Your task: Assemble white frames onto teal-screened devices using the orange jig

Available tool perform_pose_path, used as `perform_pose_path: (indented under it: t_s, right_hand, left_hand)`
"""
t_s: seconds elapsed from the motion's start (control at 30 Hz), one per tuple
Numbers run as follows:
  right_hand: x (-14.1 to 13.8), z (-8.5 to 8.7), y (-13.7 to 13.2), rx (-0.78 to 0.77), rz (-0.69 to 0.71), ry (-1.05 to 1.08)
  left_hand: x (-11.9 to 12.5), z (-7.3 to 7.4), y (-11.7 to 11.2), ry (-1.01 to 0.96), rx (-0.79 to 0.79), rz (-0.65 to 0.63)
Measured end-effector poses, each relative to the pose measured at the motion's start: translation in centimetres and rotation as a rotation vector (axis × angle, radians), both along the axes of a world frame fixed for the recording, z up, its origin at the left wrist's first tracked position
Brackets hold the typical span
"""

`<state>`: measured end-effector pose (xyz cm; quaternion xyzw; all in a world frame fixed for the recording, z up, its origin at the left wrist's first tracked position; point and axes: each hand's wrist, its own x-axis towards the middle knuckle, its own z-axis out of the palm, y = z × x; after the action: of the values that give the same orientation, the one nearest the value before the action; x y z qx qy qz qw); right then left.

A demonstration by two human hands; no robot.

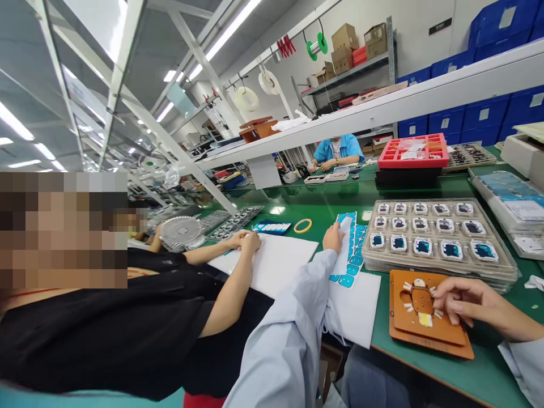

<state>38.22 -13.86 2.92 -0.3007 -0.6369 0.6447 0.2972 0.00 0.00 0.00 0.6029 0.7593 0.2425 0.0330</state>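
Observation:
My left hand is closed at the upper edge of a sheet of blue stickers, its fingers on a white piece of the backing. The sheet lies on white foam paper. My right hand rests over the right side of an orange fixture plate, fingers curved and apart, with nothing visible between them. The plate has a shaped recess in its middle, small white pads around it and a yellow-white piece below. Behind it stands a clear tray with rows of white-framed parts, the front row blue-faced.
To my left a co-worker in a black top works with both hands over white paper. A yellow tape ring and a small fan lie beyond. A red bin stands at the back. Another person in blue sits opposite.

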Motion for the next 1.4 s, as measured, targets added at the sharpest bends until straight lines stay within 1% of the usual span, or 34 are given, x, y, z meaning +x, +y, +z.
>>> perform_pose_path:
  t_s: [0.2, 0.37, 0.43, 0.53, 0.6, 0.67, 0.73, 0.83, 0.9, 0.97, 1.07, 1.13, 1.2, 1.27, 1.33, 1.4]
  right_hand:
    - [0.0, -0.3, 0.1, -0.007, 0.000, 0.015]
    - [0.1, -0.1, 0.1, -0.003, 0.020, 0.026]
    - [0.1, 0.0, 0.1, -0.004, 0.026, 0.026]
    - [0.1, 0.0, 0.1, 0.001, 0.033, 0.031]
    - [0.0, 0.1, 0.1, 0.009, 0.042, 0.033]
    - [-0.1, 0.3, 0.1, 0.013, 0.049, 0.034]
    - [-0.3, 0.5, 0.1, 0.016, 0.048, 0.043]
    - [-0.5, 1.0, 0.0, 0.023, 0.074, 0.076]
    - [-0.5, 1.3, 0.1, 0.020, 0.104, 0.096]
    - [-0.5, 1.5, 0.1, 0.014, 0.116, 0.102]
    - [-0.4, 1.5, 0.3, 0.008, 0.119, 0.101]
    - [-0.4, 1.5, 0.3, 0.011, 0.134, 0.111]
    - [-0.3, 1.4, 0.4, 0.019, 0.151, 0.121]
    - [-0.3, 1.5, 0.5, 0.029, 0.167, 0.125]
    - [-0.2, 1.6, 0.5, 0.046, 0.178, 0.124]
    - [0.0, 1.8, 0.5, 0.064, 0.181, 0.121]
  left_hand:
    - [-0.1, 0.0, 0.0, -0.043, 0.017, -0.016]
    - [-0.6, 0.1, 0.2, -0.116, 0.030, 0.002]
    - [-0.8, 0.4, 0.2, -0.144, 0.031, -0.006]
    - [-0.9, 1.5, 0.4, -0.163, 0.043, -0.021]
    - [-0.8, 2.9, 0.3, -0.150, 0.065, -0.036]
    - [-0.6, 4.7, -0.2, -0.116, 0.096, -0.077]
    - [-0.1, 6.6, -1.3, -0.070, 0.130, -0.166]
    - [1.2, 9.0, -3.8, 0.010, 0.177, -0.387]
    - [2.4, 10.1, -5.7, 0.061, 0.202, -0.553]
    - [3.8, 10.7, -7.6, 0.101, 0.219, -0.745]
    - [6.4, 10.6, -10.2, 0.133, 0.246, -1.019]
    - [8.3, 10.0, -11.6, 0.139, 0.271, -1.148]
    - [10.2, 9.3, -12.5, 0.142, 0.298, -1.223]
    - [11.7, 8.6, -12.9, 0.174, 0.338, -1.264]
    - [12.8, 8.2, -13.0, 0.237, 0.388, -1.296]
    - [13.3, 8.1, -12.8, 0.295, 0.414, -1.322]
